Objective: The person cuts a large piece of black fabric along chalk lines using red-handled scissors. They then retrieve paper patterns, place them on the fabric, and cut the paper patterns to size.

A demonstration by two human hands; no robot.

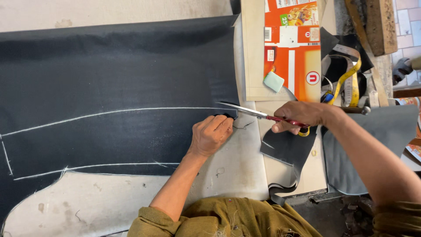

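Note:
A large dark cloth (109, 79) lies flat on the worktable, marked with white chalk lines (131, 110). My left hand (211, 134) presses down on the cloth's right edge, just below the upper chalk line. My right hand (302, 115) grips red-handled scissors (254, 113). Their blades point left and meet the cloth's edge where the chalk line ends, right above my left fingers.
A flattened orange carton (291, 44) and a pale green chalk block (274, 81) lie behind the scissors. A yellow tape measure (348, 77) curls at the right among dark scraps (285, 151). A grey cloth piece (368, 149) lies under my right forearm. Wooden planks (379, 24) sit at top right.

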